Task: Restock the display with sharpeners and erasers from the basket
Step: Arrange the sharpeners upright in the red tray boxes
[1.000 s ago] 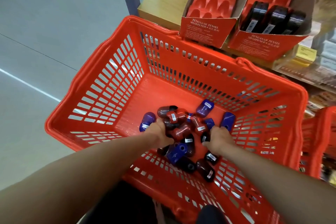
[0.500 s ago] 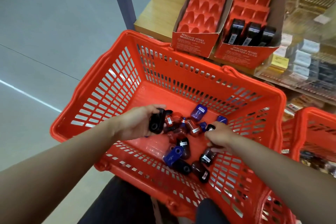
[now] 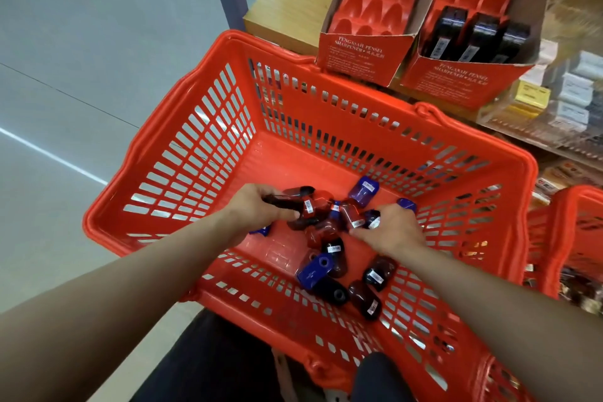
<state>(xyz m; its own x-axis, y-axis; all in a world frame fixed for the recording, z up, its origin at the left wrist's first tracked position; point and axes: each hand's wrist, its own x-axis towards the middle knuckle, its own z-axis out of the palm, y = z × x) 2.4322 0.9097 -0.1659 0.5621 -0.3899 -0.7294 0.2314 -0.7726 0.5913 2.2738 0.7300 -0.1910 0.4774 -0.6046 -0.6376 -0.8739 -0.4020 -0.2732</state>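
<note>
A heap of small rounded plastic sharpeners (image 3: 329,232), in dark red, blue and black, most with white barcode stickers, is spread over the floor of the slotted orange plastic shopping basket (image 3: 202,153). A black sharpener (image 3: 281,200) is gripped by the curled fingers of the left hand (image 3: 257,206), which is lowered at the left edge of the heap. The right hand (image 3: 388,232) is set on the right side of the heap, its fingers bent down among the pieces and pinching a dark sharpener with a white label (image 3: 372,219). A blue sharpener with a round hole (image 3: 315,271) is seen lying near the front of the heap, apart from both hands.

Beyond the basket's far rim, two open red cardboard display boxes are stood side by side on a wooden shelf (image 3: 287,10). In the left display box (image 3: 359,49) only moulded red pockets are seen. In the right display box (image 3: 456,81), three black sharpeners (image 3: 476,36) are seated in the front row. A second orange basket (image 3: 564,238) is seen at the right edge.
</note>
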